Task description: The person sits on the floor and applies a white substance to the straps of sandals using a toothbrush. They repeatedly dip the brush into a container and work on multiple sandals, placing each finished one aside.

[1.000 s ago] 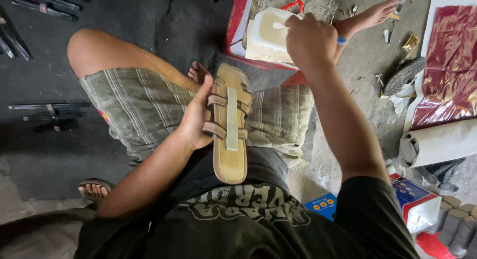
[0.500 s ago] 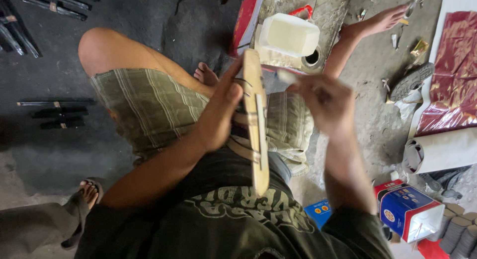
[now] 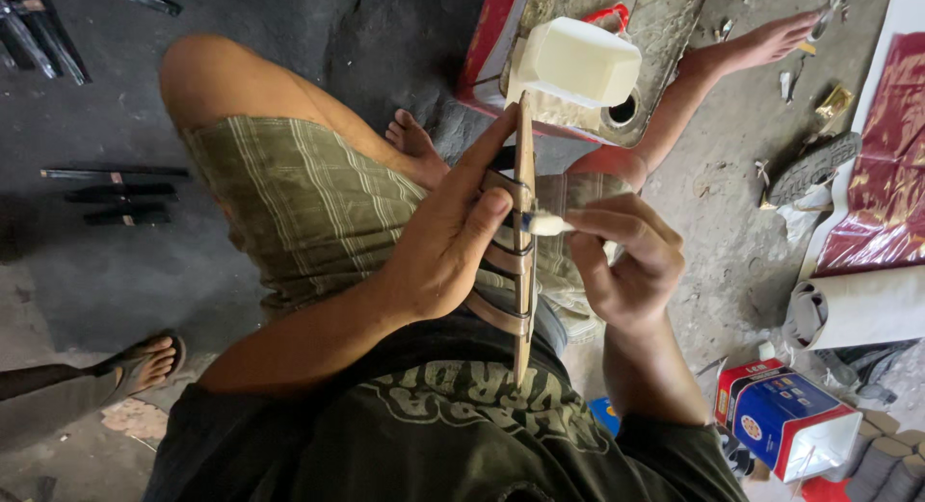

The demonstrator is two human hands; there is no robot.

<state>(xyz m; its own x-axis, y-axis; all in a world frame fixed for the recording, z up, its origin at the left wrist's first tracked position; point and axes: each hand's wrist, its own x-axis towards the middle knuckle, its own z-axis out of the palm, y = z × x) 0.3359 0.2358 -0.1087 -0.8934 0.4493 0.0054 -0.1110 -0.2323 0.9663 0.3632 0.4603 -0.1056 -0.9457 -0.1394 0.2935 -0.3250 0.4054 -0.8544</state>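
Left hand [image 3: 448,242] is wrapped around the tan sandal [image 3: 523,271], held on edge, index finger stretched along it. Right hand [image 3: 626,261] pinches a small white-tipped brush [image 3: 544,223] against the sole.

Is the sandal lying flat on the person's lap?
No, the left hand holds the sandal up on its edge.

There is one camera, worn on the person's head. It looks straight down, close over the lap and both hands [image 3: 540,247]. The dark floor [image 3: 116,261] lies all around, farther below. No other view shares it.
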